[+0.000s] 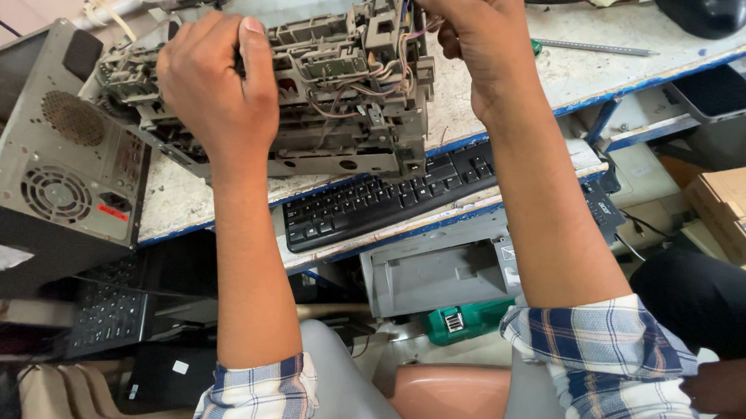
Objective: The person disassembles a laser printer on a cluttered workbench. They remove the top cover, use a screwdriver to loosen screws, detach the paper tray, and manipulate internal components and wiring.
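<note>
Left hand (216, 84) grips the stripped grey printer frame (327, 92) on the tabletop (560, 71). Right hand (478, 44), at one o'clock from it, pinches wires (394, 66). Black keyboard (390, 194) lies at six o'clock; computer case (56, 165) at nine.

The person wore a checked cotton shirt in blue, white and grey, with thin darker lines that crossed the squares. Both sleeves were rolled up to about the elbow, so the forearms were bare. The left hand (216, 84) and the right hand (478, 44) had no gloves, rings or watch. Light grey trousers covered the knees at the near edge.
</note>
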